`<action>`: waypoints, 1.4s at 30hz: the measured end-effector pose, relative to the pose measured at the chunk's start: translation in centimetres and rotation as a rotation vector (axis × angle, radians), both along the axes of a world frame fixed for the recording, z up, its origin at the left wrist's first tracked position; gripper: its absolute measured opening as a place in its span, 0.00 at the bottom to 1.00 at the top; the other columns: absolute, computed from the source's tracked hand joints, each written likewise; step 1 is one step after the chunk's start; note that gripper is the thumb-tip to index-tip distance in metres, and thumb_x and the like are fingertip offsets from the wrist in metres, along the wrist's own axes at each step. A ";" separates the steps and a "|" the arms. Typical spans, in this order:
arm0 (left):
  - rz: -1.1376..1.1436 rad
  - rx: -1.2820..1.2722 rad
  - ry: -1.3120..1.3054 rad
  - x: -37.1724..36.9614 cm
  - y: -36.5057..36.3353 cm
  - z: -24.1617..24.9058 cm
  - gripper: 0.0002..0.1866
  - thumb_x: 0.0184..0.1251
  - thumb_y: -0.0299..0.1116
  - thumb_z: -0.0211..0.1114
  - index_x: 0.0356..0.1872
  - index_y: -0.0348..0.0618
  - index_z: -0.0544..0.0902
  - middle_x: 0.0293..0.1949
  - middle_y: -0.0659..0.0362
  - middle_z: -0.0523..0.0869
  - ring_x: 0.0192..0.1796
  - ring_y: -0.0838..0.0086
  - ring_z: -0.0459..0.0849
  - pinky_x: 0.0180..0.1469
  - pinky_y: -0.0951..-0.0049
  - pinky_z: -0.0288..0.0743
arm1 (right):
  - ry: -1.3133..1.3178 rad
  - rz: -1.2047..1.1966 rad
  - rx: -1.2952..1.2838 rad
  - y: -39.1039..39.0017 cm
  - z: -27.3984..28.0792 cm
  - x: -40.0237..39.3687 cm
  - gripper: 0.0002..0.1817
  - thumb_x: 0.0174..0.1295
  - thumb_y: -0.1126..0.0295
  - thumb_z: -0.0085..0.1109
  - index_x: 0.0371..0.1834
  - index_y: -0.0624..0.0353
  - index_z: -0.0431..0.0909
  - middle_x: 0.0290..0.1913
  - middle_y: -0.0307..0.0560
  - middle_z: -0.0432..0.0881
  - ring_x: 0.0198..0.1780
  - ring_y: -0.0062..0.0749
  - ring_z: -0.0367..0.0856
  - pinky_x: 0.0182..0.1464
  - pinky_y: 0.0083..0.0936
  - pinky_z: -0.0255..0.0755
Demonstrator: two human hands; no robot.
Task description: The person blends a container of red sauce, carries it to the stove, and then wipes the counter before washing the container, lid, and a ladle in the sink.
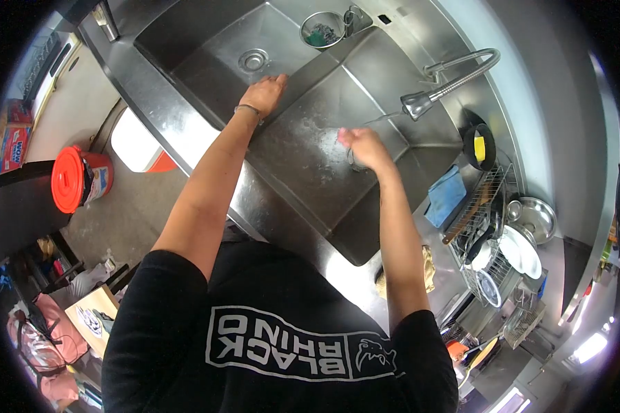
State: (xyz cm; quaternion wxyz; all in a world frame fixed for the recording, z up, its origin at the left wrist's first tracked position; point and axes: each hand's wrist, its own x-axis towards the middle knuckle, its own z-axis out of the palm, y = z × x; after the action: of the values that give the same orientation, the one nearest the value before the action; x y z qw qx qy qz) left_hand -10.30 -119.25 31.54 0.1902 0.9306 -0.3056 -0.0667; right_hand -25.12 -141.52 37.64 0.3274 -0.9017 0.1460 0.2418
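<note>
My left hand (265, 94), with a thin band at its wrist, is closed over the divider (307, 79) between the two steel sink basins. Its fingers curl under, and whatever is inside them is hidden. In the nearer basin (296, 162), my right hand (366, 149) is closed, fingertips pinched, beside a thin stream of water. The stream comes from the spray head (417, 105) of a coiled-hose faucet. A clear, curved edge (352, 160) shows beneath the right hand; I cannot tell what it belongs to. White splashes and bubbles spread on the basin floor around the fingertips.
The far basin has a drain (253, 60) and a metal strainer cup (322, 30) at its corner. To the right stand a dark pan (479, 147) with a yellow sponge, a blue cloth (445, 197) and a dish rack (486, 206). A red-lidded bucket (69, 180) sits on the floor.
</note>
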 end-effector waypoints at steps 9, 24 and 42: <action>0.018 -0.007 -0.026 0.2 -0.1 -0.8 0.12 0.68 0.36 0.45 0.46 0.41 0.67 0.42 0.46 0.79 0.49 0.53 0.75 0.50 0.57 0.69 | -0.380 -0.457 0.591 -1.4 3.9 1.6 0.22 0.63 0.55 0.51 0.35 0.68 0.80 0.33 0.49 0.83 0.37 0.28 0.81 0.42 0.22 0.73; 0.042 0.017 -0.032 0.1 -0.2 0.1 0.12 0.66 0.34 0.45 0.46 0.42 0.68 0.42 0.47 0.79 0.51 0.54 0.75 0.51 0.58 0.70 | -0.189 -0.238 0.247 -1.8 -0.6 0.2 0.21 0.63 0.54 0.50 0.30 0.64 0.81 0.31 0.52 0.83 0.33 0.30 0.82 0.39 0.25 0.73; -0.015 0.002 -0.002 0.2 0.3 0.4 0.13 0.68 0.34 0.45 0.49 0.40 0.67 0.41 0.43 0.79 0.48 0.51 0.76 0.48 0.56 0.70 | -0.482 -0.459 -0.073 1.0 -3.5 -1.1 0.31 0.64 0.48 0.42 0.12 0.63 0.62 0.11 0.45 0.64 0.18 0.27 0.59 0.25 0.33 0.56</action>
State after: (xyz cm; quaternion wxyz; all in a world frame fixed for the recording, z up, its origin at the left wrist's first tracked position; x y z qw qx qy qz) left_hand -10.13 -118.95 31.91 0.1884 0.9285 -0.3128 -0.0674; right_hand -26.19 -140.56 34.16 0.3657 -0.8877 0.2725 -0.0638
